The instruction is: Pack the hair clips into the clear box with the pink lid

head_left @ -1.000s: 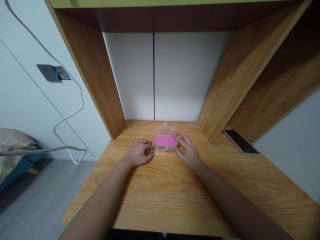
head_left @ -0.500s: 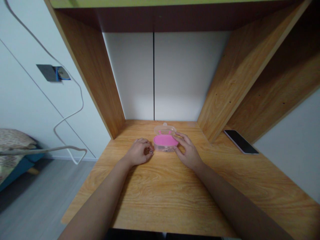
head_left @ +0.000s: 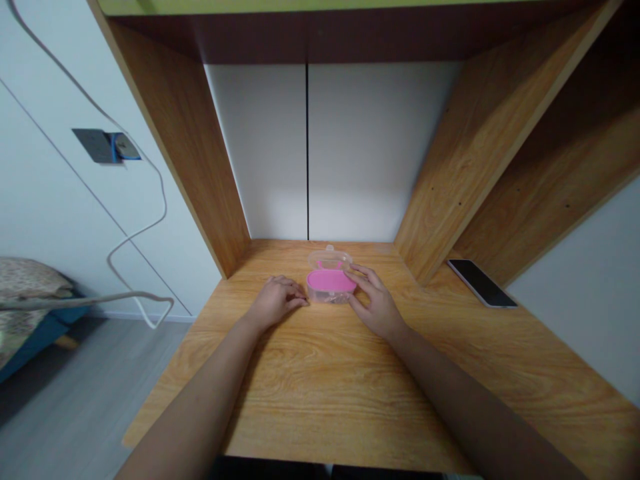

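A small clear plastic box point(head_left: 320, 294) with a pink oval insert point(head_left: 331, 280) stands upright on the wooden desk. Its clear hinged lid point(head_left: 330, 257) is folded open toward the back. My right hand point(head_left: 377, 305) grips the box's right end, thumb at the front and fingers along the upper edge. Just left of the box, my left hand point(head_left: 276, 304) rests low over the desk with thumb and fingertips brought together. Whatever lies in that pinch is hidden. Small see-through contents show faintly through the box's front wall.
A smartphone point(head_left: 481, 283) lies at the right by an upright wooden panel point(head_left: 450, 173). Side panels and a dark shelf point(head_left: 320, 37) frame the desk point(head_left: 320, 393). A white cable point(head_left: 163, 193) hangs at the left, before an open wall socket point(head_left: 123, 145).
My left hand's fingers have drawn closer together, and the small dark-and-white item seen at its fingertips no longer shows. The right hand and box have stayed put.
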`<state>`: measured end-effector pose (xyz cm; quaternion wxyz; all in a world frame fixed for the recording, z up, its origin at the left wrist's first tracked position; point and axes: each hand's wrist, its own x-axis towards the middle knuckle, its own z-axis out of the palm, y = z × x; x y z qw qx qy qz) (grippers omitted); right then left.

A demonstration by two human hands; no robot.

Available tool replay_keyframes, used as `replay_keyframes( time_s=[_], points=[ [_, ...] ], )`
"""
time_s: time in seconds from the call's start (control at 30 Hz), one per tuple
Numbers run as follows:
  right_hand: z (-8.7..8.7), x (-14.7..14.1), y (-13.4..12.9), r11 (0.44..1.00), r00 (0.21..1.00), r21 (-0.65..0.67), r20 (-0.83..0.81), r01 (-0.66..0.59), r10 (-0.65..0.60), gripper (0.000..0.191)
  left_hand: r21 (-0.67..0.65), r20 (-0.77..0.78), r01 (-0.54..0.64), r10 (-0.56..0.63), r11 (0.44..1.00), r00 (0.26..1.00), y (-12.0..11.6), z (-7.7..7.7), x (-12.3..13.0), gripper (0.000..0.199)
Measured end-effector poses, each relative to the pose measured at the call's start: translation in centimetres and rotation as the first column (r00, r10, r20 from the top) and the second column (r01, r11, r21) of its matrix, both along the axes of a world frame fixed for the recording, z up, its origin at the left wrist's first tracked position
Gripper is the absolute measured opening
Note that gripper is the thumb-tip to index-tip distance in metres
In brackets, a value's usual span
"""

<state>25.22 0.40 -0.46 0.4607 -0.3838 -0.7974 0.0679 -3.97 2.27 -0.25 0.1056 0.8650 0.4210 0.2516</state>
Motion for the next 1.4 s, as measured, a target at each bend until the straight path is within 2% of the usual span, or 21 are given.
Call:
replay_keyframes(
  time_s=[0.6, 1.03, 1.3, 1.4],
  points=[
    [-0.25, 0.28, 0.25, 0.999, 1.0, -0.034, -0.004, -0.005, 0.005, 0.044, -0.059, 0.038, -0.052, 0.054, 0.997, 0.998, 0.1, 0.07, 0.05, 0.013],
    [-0.28, 0.41, 0.23, 1.0, 1.0, -0.028, -0.006, -0.012, 0.012, 0.04, -0.002, -0.015, -0.123, 0.123, 0.992, 0.992, 0.25, 0.16, -0.31, 0.012],
    [0.07, 0.31, 0.01, 1.0, 1.0, -0.023, -0.008, -0.008, 0.008, 0.038, 0.025, -0.039, -0.013, 0.014, 1.0, 0.999, -0.23, 0.08, -0.19, 0.017],
    [0.17, 0.26, 0.0, 1.0, 1.0, -0.023, -0.002, -0.006, 0.006, 0.037, 0.007, -0.047, -0.014, 0.014, 1.0, 0.999, -0.3, -0.03, -0.11, 0.018]
  ],
)
